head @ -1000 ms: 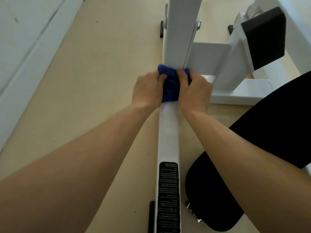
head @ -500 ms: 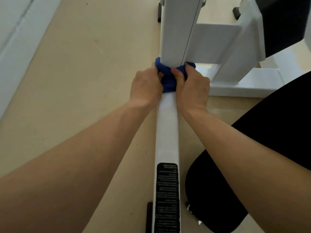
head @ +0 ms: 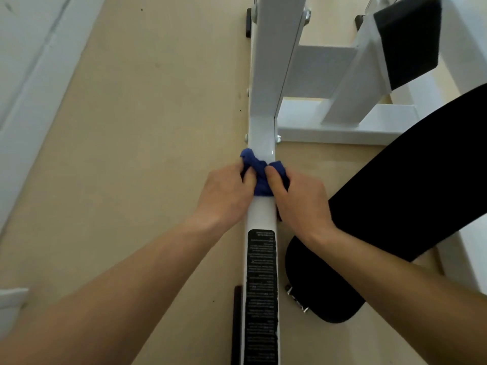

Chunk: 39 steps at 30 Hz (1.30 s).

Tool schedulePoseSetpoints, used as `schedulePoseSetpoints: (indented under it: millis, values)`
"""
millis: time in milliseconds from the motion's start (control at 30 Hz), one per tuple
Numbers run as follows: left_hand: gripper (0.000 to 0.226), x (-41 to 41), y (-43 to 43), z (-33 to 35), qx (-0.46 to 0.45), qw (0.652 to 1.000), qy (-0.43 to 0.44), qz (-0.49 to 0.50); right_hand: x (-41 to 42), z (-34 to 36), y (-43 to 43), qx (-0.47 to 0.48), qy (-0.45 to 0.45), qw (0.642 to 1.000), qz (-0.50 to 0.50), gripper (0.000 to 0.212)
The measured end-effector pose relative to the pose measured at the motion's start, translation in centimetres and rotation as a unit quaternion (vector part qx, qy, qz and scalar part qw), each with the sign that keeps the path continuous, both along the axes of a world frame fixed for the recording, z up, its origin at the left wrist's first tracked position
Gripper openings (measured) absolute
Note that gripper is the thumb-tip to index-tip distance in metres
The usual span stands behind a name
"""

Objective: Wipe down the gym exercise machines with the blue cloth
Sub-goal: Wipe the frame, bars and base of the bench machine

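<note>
At bottom centre a black label (head: 261,285) sits on the white bar (head: 262,214). Just above, at mid-frame, the left hand (head: 224,193) and right hand (head: 300,198) flank the bar, both gripping the bunched cloth (head: 259,177) draped over its top. To wipe well, the 2 hands should probably squeeze evenly and slide so the top and both sides get covered, then work round the bolted joint (head: 263,133) beyond. No container shows.

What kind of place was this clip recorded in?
Probably a gym or home workout room: a white steel machine frame bearing a black printed label, a black pad on an upright beside it, and a blue cloth wiping the frame.
</note>
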<state>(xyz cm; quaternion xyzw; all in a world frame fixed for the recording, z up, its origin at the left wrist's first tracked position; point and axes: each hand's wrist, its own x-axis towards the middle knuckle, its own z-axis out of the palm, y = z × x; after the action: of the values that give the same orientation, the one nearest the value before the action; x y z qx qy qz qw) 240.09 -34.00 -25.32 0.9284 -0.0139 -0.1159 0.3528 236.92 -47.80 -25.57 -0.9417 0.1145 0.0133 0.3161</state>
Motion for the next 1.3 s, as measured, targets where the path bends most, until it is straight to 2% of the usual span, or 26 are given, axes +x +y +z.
schedulePoseSetpoints:
  millis: [67,167,300,400,500,600,733,800,900,967,1067,1167,1233,1300]
  values:
    - [0.026,-1.2,0.2,-0.1,0.006,1.000,-0.002,-0.008,-1.3,0.1,0.5,0.042,0.023,0.999,-0.016,0.036]
    - [0.025,1.3,-0.8,0.0,0.011,1.000,0.018,0.007,0.8,0.3,1.1,0.100,0.063,0.992,-0.039,0.035]
    - [0.023,4.1,-2.5,-0.2,-0.022,0.997,0.051,0.051,3.7,0.0,1.6,0.170,0.062,0.982,-0.049,0.037]
    - [0.025,0.9,-2.2,-0.4,-0.075,0.995,0.060,0.042,0.9,-0.4,1.6,0.198,0.092,0.975,-0.039,0.039]
    - [0.024,-3.4,-0.4,-0.7,-0.080,0.994,0.070,-0.002,-3.1,-0.6,1.7,0.197,0.127,0.972,-0.018,0.039]
    - [0.023,-4.6,0.6,-0.8,-0.057,0.997,0.057,-0.008,-4.2,-0.5,1.5,0.188,0.109,0.976,-0.034,0.035]
    - [0.023,-4.1,0.9,0.1,-0.033,0.997,-0.044,0.054,-3.8,0.6,0.8,0.216,0.008,0.974,-0.071,0.011]
    - [0.008,-4.1,1.0,1.4,-0.100,0.987,-0.081,0.097,-3.6,1.1,0.5,0.269,-0.016,0.961,-0.057,0.013]
    - [0.012,-4.0,0.3,3.4,-0.199,0.968,-0.088,0.122,-3.6,1.6,0.3,0.369,-0.021,0.929,-0.029,0.033]
    - [0.011,-3.7,-0.8,4.2,-0.235,0.958,-0.075,0.145,-3.5,1.8,0.1,0.421,-0.026,0.907,-0.018,0.046]
    - [0.012,-3.0,-2.4,4.2,-0.293,0.940,-0.023,0.171,-3.1,2.6,-0.5,0.470,-0.024,0.882,0.000,0.042]
    - [0.016,-2.0,-3.3,4.3,-0.307,0.947,0.008,0.097,-1.7,3.5,-1.9,0.451,-0.056,0.890,-0.023,0.036]
    - [0.021,-1.2,-3.3,4.6,-0.308,0.950,0.018,0.048,-0.5,4.1,-3.2,0.388,-0.093,0.915,-0.054,0.034]
    - [0.026,-0.3,-2.7,4.7,-0.287,0.957,0.015,0.050,1.1,5.1,-4.4,0.297,-0.144,0.941,-0.074,0.033]
